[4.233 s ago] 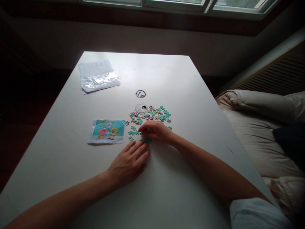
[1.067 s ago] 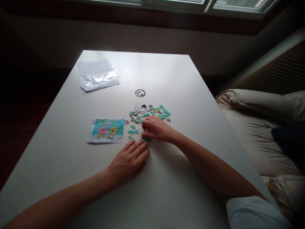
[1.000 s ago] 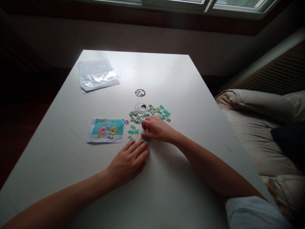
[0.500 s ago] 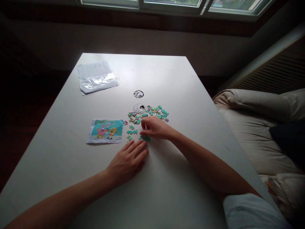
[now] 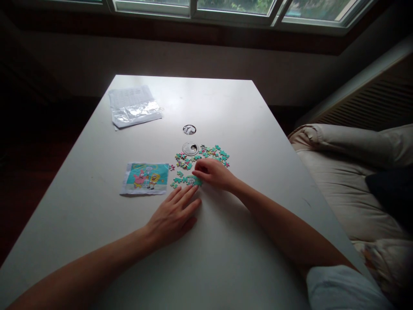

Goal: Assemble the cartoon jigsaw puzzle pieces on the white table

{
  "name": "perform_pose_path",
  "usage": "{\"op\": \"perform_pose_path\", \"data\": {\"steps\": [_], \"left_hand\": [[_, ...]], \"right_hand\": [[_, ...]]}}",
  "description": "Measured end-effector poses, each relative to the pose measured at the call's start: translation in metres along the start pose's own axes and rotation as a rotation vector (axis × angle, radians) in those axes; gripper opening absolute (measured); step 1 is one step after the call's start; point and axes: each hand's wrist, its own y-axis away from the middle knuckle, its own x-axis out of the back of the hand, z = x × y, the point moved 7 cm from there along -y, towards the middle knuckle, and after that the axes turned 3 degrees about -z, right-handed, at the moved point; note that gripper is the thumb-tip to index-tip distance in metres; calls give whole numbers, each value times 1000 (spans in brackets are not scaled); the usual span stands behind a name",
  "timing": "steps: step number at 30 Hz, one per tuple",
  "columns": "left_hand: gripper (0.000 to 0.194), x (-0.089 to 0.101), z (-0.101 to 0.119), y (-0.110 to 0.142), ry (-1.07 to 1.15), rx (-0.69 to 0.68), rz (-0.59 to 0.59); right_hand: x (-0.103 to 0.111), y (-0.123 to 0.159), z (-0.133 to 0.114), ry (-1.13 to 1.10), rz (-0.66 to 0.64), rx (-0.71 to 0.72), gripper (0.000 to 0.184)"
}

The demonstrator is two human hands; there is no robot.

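My left hand [image 5: 172,212] lies flat on the white table, fingers stretched out. Its fingertips touch the lower edge of a small joined section of jigsaw puzzle [image 5: 193,181], teal with a grey face on it. Over the right side of that section, my right hand [image 5: 213,173] is curled, thumb and forefinger brought together. Whatever those fingers hold, if anything, is hidden. Several loose teal puzzle pieces [image 5: 178,180] lie just left of the section. Behind my right hand spreads a pile of mixed puzzle pieces [image 5: 214,151]. The picture sheet [image 5: 146,178] with cartoon figures lies to the left.
Papers in a clear plastic sleeve [image 5: 135,107] lie at the table's far left. Two round inserts sit in the tabletop, a cable cover [image 5: 190,148] and a hole [image 5: 189,129] behind it. A cushioned sofa [image 5: 332,185] stands along the right side.
My right hand has shifted slightly right, and more of the joined section with the grey face now shows. My left hand stays nearly in place. The whole view has tilted a little.
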Motion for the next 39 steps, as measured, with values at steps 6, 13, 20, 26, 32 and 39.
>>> {"op": "perform_pose_path", "data": {"steps": [6,13,20,26,32,39], "left_hand": [[32,10,-9,0,4,43,97],[21,31,-49,5,-29,216,248],[16,33,-63,5,-64,243,256],[16,33,-62,2,-26,214,246],[19,30,-60,1,-43,209,206],[30,22,-55,1,-45,178,168]], "right_hand": [[10,21,-10,63,76,120,11],[-5,56,-19,215,170,282,15],[-14,57,-17,255,85,352,21],[-16,56,-16,276,37,359,25],[-12,58,-13,253,79,327,23],[-12,61,-14,265,96,308,20]]}}
